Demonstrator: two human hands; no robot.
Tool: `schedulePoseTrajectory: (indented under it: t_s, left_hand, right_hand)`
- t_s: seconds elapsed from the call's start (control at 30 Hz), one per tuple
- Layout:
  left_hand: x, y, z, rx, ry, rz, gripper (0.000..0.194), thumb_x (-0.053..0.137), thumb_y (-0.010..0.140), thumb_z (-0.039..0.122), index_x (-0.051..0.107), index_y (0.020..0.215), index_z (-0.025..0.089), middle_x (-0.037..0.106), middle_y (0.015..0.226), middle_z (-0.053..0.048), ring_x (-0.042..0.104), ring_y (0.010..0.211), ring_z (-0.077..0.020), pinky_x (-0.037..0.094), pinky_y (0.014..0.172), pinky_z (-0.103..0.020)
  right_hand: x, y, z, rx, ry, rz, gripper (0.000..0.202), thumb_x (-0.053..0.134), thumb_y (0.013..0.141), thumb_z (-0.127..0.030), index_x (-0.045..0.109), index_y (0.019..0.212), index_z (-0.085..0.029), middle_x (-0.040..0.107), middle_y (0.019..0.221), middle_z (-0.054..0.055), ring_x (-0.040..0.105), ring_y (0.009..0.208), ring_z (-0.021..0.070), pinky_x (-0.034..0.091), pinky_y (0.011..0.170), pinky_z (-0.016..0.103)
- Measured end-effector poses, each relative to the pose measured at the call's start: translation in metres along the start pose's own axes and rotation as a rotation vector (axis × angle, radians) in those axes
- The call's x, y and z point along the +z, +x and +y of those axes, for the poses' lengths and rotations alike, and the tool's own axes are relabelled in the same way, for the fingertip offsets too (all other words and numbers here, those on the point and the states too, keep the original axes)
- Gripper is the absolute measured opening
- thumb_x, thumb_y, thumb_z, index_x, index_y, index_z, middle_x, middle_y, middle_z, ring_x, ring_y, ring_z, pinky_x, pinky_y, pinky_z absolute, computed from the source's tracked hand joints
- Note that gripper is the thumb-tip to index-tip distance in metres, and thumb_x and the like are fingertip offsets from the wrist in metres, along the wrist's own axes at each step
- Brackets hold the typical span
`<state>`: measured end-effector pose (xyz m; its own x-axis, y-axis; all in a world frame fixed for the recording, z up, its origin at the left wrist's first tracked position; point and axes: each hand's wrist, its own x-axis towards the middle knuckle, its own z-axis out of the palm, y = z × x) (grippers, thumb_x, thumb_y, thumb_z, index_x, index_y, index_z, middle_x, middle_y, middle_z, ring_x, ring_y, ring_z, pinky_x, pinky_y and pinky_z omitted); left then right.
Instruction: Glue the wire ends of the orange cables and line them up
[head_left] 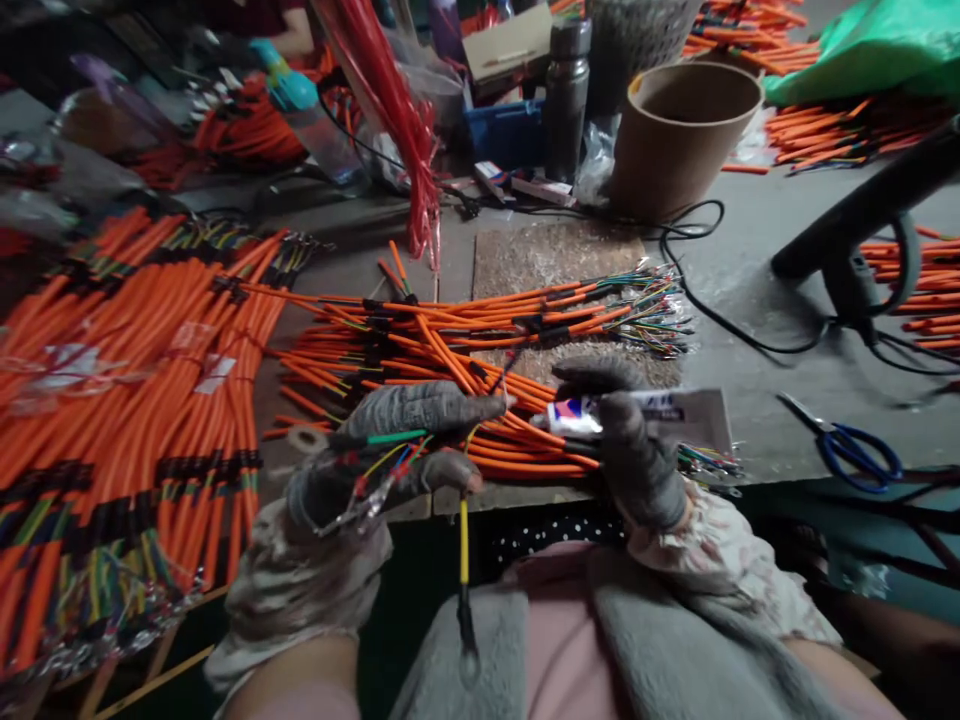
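My left hand [405,440], in a grey glove with bare fingertips, holds a bunch of thin coloured wires. A yellow wire [464,540] with a dark sleeve and a ring lug hangs below its fingertips. My right hand [637,450], gloved too, is closed around a white tube [690,415] whose nozzle points left toward my left hand. Between and beyond both hands, orange cables [480,320] with black bands lie on the table, their stripped wire ends to the right.
Bundled orange cables [150,370] cover the left. Blue-handled scissors [859,450] and a black heat gun [855,250] with its cord lie right. Behind stand a brown bucket [682,140], a dark bottle [565,100] and hanging red strips [390,110]. Another person's arm [292,35] shows at upper left.
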<state>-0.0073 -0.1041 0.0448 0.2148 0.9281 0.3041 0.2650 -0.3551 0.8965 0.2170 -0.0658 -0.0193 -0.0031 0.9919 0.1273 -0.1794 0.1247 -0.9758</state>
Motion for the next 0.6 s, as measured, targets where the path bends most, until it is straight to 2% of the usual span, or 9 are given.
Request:
schedulePoseTrajectory:
  t_s: [0.07,0.1,0.17,0.3,0.4,0.47,0.53,0.6]
  left_hand:
    - [-0.002,0.000,0.001,-0.052,0.001,0.007,0.044,0.073,0.092,0.043,0.074,0.135,0.035,0.076,0.120,-0.011,0.072,0.109,-0.0324,0.066,0.085,-0.046]
    - [-0.003,0.002,-0.001,-0.052,0.009,-0.002,0.047,0.075,0.091,0.043,0.073,0.137,0.036,0.076,0.118,-0.010,0.072,0.109,-0.0318,0.066,0.086,-0.045]
    - [-0.005,0.010,-0.008,-0.016,0.025,-0.046,0.052,0.080,0.087,0.045,0.072,0.138,0.037,0.077,0.111,-0.009,0.072,0.102,-0.0297,0.065,0.084,-0.044]
    - [-0.007,0.028,-0.025,0.032,0.026,-0.114,0.063,0.085,0.081,0.050,0.070,0.141,0.038,0.078,0.103,-0.008,0.071,0.089,-0.0271,0.063,0.076,-0.042]
    - [-0.007,0.035,-0.039,0.000,0.004,-0.074,0.063,0.085,0.080,0.050,0.070,0.140,0.039,0.078,0.104,-0.008,0.071,0.091,-0.0285,0.063,0.077,-0.043]
    - [-0.005,0.040,-0.049,0.005,-0.108,-0.064,0.062,0.087,0.076,0.057,0.073,0.133,0.037,0.076,0.100,-0.006,0.070,0.087,-0.0255,0.062,0.073,-0.039]
    - [-0.003,0.047,-0.057,0.022,-0.254,-0.068,0.066,0.092,0.069,0.063,0.075,0.126,0.035,0.074,0.096,-0.003,0.066,0.077,-0.0195,0.059,0.066,-0.032]
    - [0.000,0.056,-0.058,0.036,-0.290,-0.083,0.070,0.100,0.060,0.056,0.074,0.121,0.033,0.072,0.093,0.000,0.061,0.070,-0.0146,0.055,0.060,-0.026]
  right_hand:
    - [0.003,-0.004,0.006,0.173,0.144,0.011,0.035,0.067,0.098,-0.062,0.070,0.107,-0.027,0.067,0.072,-0.001,0.060,0.055,0.0140,0.047,0.047,0.025]
    - [0.005,-0.006,0.008,0.225,0.182,-0.009,0.032,0.070,0.097,-0.058,0.068,0.105,-0.027,0.062,0.067,-0.003,0.056,0.051,0.0120,0.043,0.045,0.022]
    - [0.012,-0.009,0.009,0.236,0.193,-0.046,0.027,0.076,0.096,-0.049,0.064,0.103,-0.027,0.062,0.069,-0.005,0.057,0.053,0.0103,0.045,0.049,0.021]
    - [0.029,-0.014,0.013,0.002,-0.021,-0.026,0.019,0.070,0.099,-0.042,0.061,0.099,-0.026,0.067,0.081,-0.001,0.065,0.067,0.0137,0.054,0.063,0.027]
    - [0.038,-0.012,0.025,-0.214,-0.234,0.062,0.015,0.069,0.098,-0.039,0.062,0.095,-0.027,0.069,0.082,0.000,0.066,0.070,0.0170,0.055,0.065,0.032]
    - [0.039,-0.009,0.032,-0.344,-0.347,0.083,0.011,0.069,0.098,-0.033,0.063,0.092,-0.027,0.070,0.079,0.000,0.066,0.069,0.0179,0.056,0.066,0.034]
    - [0.035,-0.006,0.034,-0.477,-0.403,0.055,0.010,0.070,0.096,-0.024,0.063,0.091,-0.028,0.070,0.076,-0.001,0.066,0.066,0.0176,0.056,0.065,0.034]
    - [0.028,-0.002,0.032,-0.561,-0.432,-0.024,0.012,0.069,0.094,-0.019,0.064,0.091,-0.029,0.071,0.077,-0.001,0.067,0.066,0.0181,0.056,0.065,0.033]
